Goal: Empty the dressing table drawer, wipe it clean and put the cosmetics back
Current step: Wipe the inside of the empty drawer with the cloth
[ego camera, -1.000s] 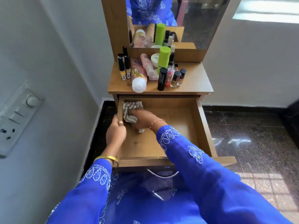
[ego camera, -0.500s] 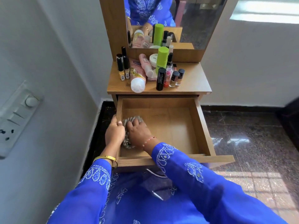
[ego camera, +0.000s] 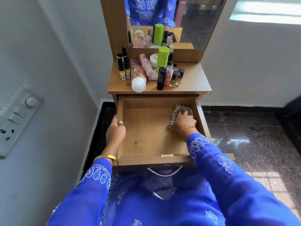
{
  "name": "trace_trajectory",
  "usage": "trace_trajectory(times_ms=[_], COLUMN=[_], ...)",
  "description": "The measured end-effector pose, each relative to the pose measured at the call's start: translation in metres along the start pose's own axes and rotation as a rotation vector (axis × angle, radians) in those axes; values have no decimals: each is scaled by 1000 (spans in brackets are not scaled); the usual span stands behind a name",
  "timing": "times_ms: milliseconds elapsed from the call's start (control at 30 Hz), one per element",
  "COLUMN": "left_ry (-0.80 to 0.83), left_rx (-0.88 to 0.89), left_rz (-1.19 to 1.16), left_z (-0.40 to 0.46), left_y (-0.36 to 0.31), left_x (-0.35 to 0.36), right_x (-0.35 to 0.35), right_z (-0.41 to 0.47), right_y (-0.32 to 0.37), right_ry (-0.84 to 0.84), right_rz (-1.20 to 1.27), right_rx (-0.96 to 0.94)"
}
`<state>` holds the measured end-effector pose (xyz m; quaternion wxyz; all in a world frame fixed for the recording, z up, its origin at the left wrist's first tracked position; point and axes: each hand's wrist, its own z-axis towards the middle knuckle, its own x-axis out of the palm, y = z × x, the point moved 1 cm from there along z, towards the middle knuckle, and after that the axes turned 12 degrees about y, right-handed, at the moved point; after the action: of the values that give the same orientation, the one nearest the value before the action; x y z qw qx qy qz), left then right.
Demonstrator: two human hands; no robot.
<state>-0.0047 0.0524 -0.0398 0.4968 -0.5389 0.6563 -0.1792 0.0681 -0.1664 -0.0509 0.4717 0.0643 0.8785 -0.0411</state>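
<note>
With the wooden drawer (ego camera: 146,137) emptied, my right hand (ego camera: 184,122) presses the striped cloth (ego camera: 180,110) down, my left hand (ego camera: 116,131) grips its wall; the cosmetics (ego camera: 151,70) await return.

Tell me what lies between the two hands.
Only bare drawer floor lies between the left hand and the right hand, per the head view.

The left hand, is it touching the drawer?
Touching. The head view shows the left hand gripping the left wall of the drawer, thumb hooked over its top edge.
</note>
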Motion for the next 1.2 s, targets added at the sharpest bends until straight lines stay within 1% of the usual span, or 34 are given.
trace_trajectory(times_ms=[100,167,233,333,400,433,500,567,600,667,733,767,833,900,1000,1033,1133,1200], left_ry=[0,-8,-17,-18,-12,-9,-3,8,14,26,20,14,8,11,10,10,11,17], left_rx=[7,4,8,19,28,32,38,37,32,19,19,23,23,11,-2,3,25,41], left_rz=[-14,-12,-4,11,20,20,14,14,22,46,54,53,49,43,39,37,36,24], left_z=[0,-1,0,2,3,3,1,-1,-1,-2,-2,-1,1,3,3,3,4,4], left_y=[0,-1,-1,1,1,1,0,0,0,1,2,2,2,3,4,4,4,5], left_x=[0,0,1,1,0,0,0,-1,-1,-2,-2,-2,-2,-1,0,1,0,0], right_x=[3,14,29,49,56,57,53,41,32,13,-4,-9,-6,9,38,44,46,39], right_z=[-9,-21,-32,-59,-78,-82,-80,-71,-63,-44,-27,-21,-18,-24,-43,-50,-71,-81], right_y=[-11,2,23,73,108,119,126,111,96,56,6,-16,-37,-31,-3,8,47,76], right_ry=[87,146,166,265,268,251,233,228,214,153,114,116,155,180,141,132,157,196], right_rz=[34,-26,-47,-93,-142,-124,-81,-55,-19,48,44,38,23,76,139,152,130,85], right_rx=[-38,-59,-137,-357,-462,-475,-489,-496,-471,-356,-223,-174,-155,-149,-94,-112,-257,-411])
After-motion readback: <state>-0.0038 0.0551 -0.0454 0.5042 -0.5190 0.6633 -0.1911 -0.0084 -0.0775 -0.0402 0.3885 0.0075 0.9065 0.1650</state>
